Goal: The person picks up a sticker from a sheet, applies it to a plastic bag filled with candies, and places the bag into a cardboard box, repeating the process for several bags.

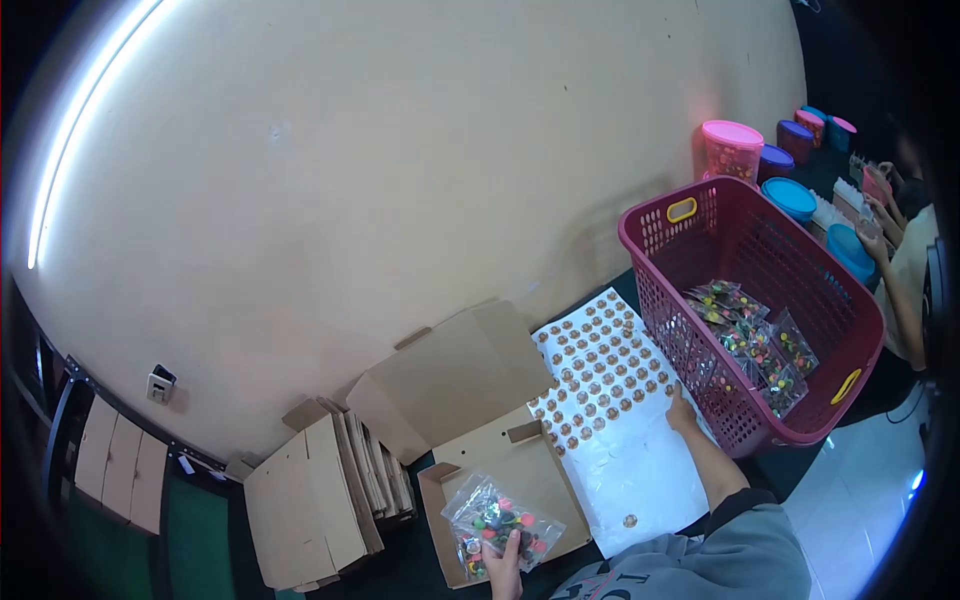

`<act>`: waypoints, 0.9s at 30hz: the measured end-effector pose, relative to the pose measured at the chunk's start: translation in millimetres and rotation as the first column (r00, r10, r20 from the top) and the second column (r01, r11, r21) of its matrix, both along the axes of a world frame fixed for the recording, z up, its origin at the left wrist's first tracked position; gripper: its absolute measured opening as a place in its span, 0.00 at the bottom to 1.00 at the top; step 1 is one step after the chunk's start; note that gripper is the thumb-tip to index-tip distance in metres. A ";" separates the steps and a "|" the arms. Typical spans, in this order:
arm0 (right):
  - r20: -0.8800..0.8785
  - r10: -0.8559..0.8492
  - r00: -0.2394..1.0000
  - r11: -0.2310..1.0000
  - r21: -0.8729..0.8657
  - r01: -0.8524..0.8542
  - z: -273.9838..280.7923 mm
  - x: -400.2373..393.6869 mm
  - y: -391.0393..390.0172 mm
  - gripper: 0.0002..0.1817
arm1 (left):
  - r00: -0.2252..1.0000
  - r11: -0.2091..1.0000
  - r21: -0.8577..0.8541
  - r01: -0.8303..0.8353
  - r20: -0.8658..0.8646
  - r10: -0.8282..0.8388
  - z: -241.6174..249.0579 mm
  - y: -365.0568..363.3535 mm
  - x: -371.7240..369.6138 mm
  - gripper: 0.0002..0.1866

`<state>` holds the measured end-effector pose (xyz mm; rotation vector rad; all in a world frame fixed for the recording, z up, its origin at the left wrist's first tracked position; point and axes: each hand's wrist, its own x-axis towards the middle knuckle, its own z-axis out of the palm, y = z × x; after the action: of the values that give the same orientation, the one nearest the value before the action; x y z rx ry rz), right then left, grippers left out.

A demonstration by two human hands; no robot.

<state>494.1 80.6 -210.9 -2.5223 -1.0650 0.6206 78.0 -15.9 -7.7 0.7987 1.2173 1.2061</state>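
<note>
My left hand (505,571) is closed on a clear plastic bag (505,522) of small colourful pieces, thumb on top. The bag is above an open cardboard box (545,475); another such bag (470,556) seems to lie beneath it, partly hidden. My right hand (683,413) is at the right edge of a white sticker sheet (630,470), its fingers drawn together beside the last round brown stickers (612,393). Whether a sticker is between those fingers is too small to make out. The sheet's lower part is mostly bare, with a single sticker (630,521) near its bottom.
A maroon laundry basket (690,330) with several filled bags (750,340) stands right of the sheet. Flattened cardboard boxes (310,500) lean at the left. Lidded tubs (733,150) line the wall at the back right, where another person's arm (900,300) shows.
</note>
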 end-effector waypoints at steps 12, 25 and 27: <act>0.044 -0.011 0.999 0.999 -0.044 0.013 -18.2 4.5 10.1 0.36 | 0.998 0.999 0.005 0.052 -0.045 -0.052 -4.8 12.7 18.0 0.16; -0.046 -0.041 0.998 0.999 0.010 0.041 -11.3 6.7 8.5 0.29 | 0.982 0.987 0.049 0.154 -0.121 -0.147 3.6 17.6 22.9 0.16; -0.042 -0.053 0.998 0.998 0.029 0.055 -13.3 3.7 8.0 0.31 | 0.974 0.981 -0.003 0.192 -0.125 -0.191 7.3 18.2 23.5 0.16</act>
<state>497.8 88.6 -224.2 -2.4931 -0.9814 0.6340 101.4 2.3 -0.4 0.9875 1.2066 1.0173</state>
